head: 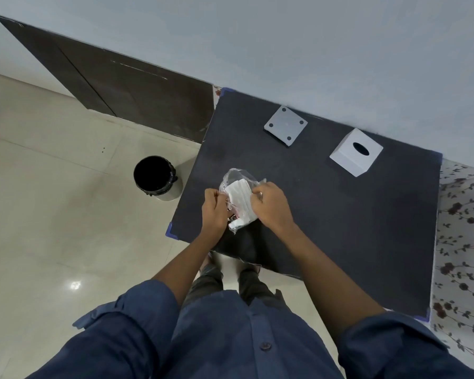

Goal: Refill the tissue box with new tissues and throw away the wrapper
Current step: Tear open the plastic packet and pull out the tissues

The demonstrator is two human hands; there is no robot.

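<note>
A pack of white tissues [240, 198] sits in a clear plastic wrapper [237, 176] above the near left part of the black table [340, 214]. My left hand [215, 212] pinches the wrapper on its left side. My right hand [271, 206] grips the wrapper and the tissue stack on the right. The wrapper's far end balloons up loose beyond the tissues. The white cube-shaped tissue box [356, 152], with an oval slot on top, stands at the far right of the table. Its flat base plate [285, 125], with dark pads at the corners, lies apart to the left of it.
A bin with a black liner [156, 177] stands on the tiled floor just left of the table. A dark wooden door [115, 86] lies beyond it. A floral-patterned surface [465, 242] borders the table on the right, and a wall runs along the back.
</note>
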